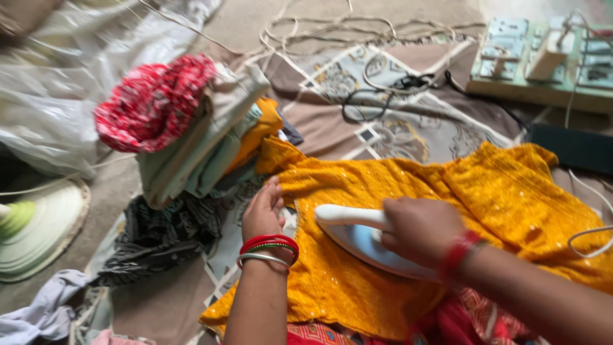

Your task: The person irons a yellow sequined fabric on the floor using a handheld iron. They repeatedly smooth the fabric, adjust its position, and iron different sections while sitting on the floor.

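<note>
- Your right hand (418,227) is gripping the handle of the white iron (364,239), which is resting on the yellow garment (511,191) spread over the patterned cloth (396,134).
- Your left hand (262,211) is lying flat, fingers together, pinning the garment's edge just beside the iron's tip.
- Those fingers are sitting near the hot sole; a forward slide could burn them.
- The cord (590,239) is looping at the right and could snag.
</note>
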